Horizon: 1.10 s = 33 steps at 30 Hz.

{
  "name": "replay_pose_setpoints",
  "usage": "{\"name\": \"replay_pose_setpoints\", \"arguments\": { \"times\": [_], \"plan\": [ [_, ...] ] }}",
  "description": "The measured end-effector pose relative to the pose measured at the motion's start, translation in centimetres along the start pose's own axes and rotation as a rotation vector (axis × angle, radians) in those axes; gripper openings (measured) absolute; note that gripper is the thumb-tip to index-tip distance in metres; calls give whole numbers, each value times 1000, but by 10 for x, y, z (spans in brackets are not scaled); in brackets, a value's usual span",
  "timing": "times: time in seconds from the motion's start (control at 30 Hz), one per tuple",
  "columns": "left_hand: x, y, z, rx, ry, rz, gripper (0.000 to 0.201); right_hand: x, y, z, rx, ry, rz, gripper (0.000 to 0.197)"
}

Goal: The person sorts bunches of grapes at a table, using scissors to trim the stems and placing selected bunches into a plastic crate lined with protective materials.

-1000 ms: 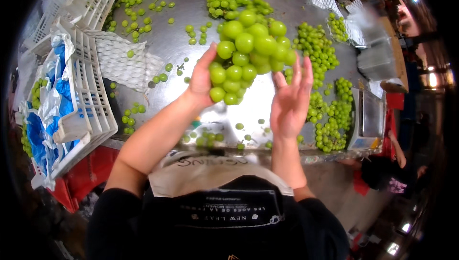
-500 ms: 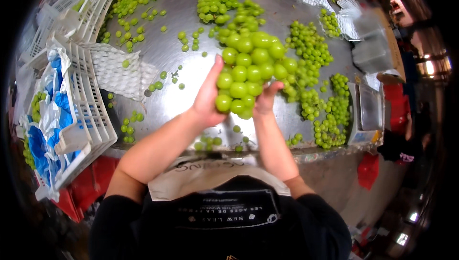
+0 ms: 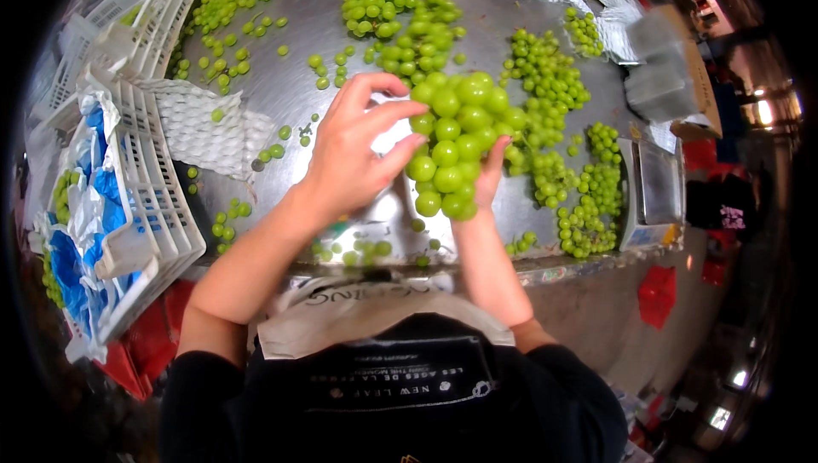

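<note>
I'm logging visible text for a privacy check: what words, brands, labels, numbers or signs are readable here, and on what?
Wording isn't copied here, only located.
Beige cloth: dark lettering, inverted, partly readable.
Black garment: pale print, inverted; larger lines readable, smallest not.
Bystander's black top: pink print, too blurred.
Cardboard box: dark marks, too blurred.

1 dense green grape bunch (image 3: 456, 139), plump and glossy, aloft over the metal tabletop (image 3: 307, 11), broader at the far end
</note>
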<state>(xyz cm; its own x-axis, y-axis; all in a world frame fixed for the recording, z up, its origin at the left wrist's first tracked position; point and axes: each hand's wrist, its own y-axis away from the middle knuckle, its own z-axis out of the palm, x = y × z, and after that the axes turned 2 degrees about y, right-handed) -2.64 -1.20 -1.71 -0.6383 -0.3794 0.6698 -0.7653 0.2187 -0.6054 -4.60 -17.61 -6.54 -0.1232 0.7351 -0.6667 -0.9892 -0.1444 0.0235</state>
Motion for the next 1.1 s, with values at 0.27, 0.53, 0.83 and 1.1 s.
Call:
{"name": "replay_pose_setpoints", "arguments": {
  "times": [0.27,0.53,0.83,1.1],
  "plan": [
    [-6,-1,-7,-109,-124,89,18,3,4,2,2,74,28,77],
    [-14,2,-8,-91,17,21,12,4,6,1,49,49,73,75],
    [-33,10,-56,-234,-379,-81,6,6,9,-19,86,-10,107,77],
    [-1,-9,-29,-61,-73,154,18,6,10,1,23,3,164,76]
  ]
}}
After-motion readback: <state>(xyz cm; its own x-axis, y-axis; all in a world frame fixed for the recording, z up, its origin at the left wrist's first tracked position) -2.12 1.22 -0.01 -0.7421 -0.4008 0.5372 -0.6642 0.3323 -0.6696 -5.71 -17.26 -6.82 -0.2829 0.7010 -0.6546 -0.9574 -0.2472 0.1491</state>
